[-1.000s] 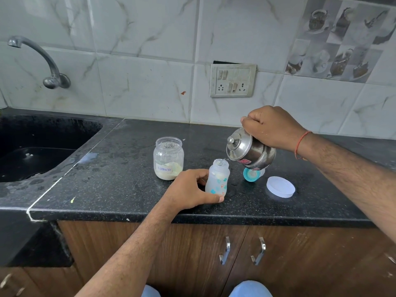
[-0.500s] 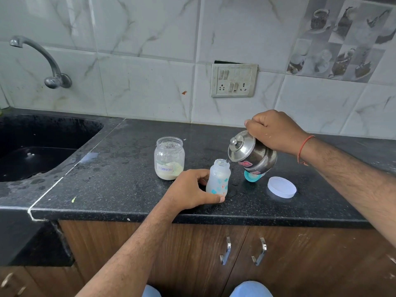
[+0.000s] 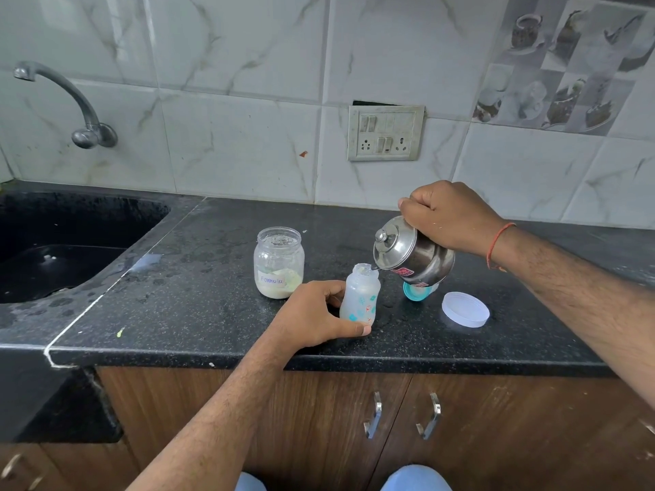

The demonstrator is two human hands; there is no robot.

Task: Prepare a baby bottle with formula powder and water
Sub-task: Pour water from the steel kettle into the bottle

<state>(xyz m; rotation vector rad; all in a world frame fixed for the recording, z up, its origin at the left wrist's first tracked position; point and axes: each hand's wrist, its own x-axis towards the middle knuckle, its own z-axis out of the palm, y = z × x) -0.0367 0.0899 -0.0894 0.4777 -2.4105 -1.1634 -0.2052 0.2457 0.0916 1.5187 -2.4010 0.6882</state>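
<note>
Since the earlier frame almost nothing has shifted: the steel pot (image 3: 414, 256) stays tipped over the baby bottle (image 3: 360, 298), sitting a touch lower in the frame than a second ago, and the bottle and jar keep their places.

The right hand (image 3: 448, 216), right of centre in the frame, grips the pot from above with curled fingers. The pot leans to the left with its lid on, and its small spout touches the open mouth of the bottle. The left hand (image 3: 312, 315), at centre frame, holds the bottle near its base, thumb curled round the front and fingers round the back. The bottle stands upright on the black bench (image 3: 184, 313), cloudy-clear with small teal and red prints.

Just left of the bottle stands an open glass jar (image 3: 279, 262) with pale powder in its bottom and a label reading "Formula". Behind the pot, partly hidden by it, a teal bottle cap (image 3: 416, 291) lies on the bench. A round white lid (image 3: 465, 309) lies flat to the right of it.

At the left of the frame a dark sink (image 3: 71, 242) is sunk into the bench, with a metal tap (image 3: 71, 104) on the tiled wall above. A switch plate (image 3: 385, 132) sits on the wall in the upper middle.
</note>
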